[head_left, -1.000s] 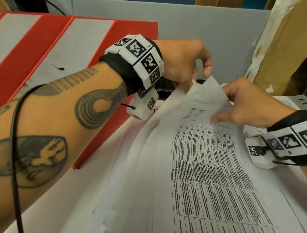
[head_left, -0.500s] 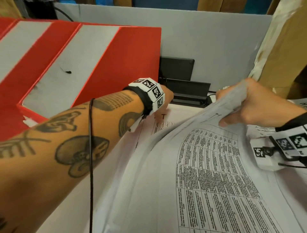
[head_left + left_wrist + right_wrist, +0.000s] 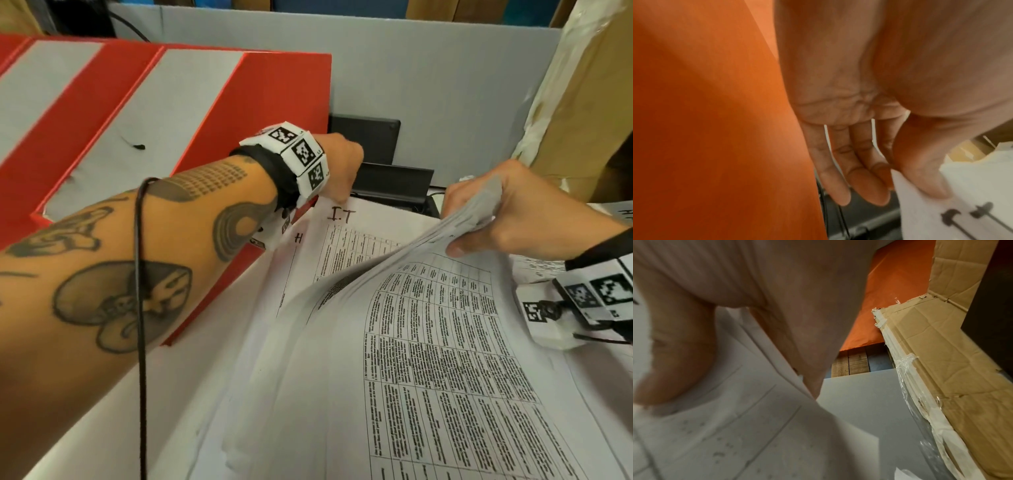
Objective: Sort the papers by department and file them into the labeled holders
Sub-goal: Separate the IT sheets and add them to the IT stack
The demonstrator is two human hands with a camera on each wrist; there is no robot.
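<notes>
A stack of printed papers (image 3: 428, 342) lies on the white table. My right hand (image 3: 479, 219) grips the top corner of several upper sheets (image 3: 756, 426) and holds them curled up and to the right. This bares a lower sheet (image 3: 346, 236) hand-marked "I.T". My left hand (image 3: 342, 185) pinches that sheet's top left corner (image 3: 962, 203) between thumb (image 3: 920, 178) and fingers. Another sheet edge marked "H" (image 3: 298, 240) shows below it. Red and grey holders (image 3: 267, 113) stand at the left, right beside my left wrist.
A grey partition (image 3: 428, 75) closes off the back. A black device (image 3: 387, 174) sits behind the stack. A taped cardboard box (image 3: 589, 102) stands at the right, with more papers (image 3: 616, 212) lying next to it.
My left hand has come down from the raised top sheet to the corner of the "I.T" sheet. My right hand has lifted the upper sheets up and to the right, which uncovered that sheet.
</notes>
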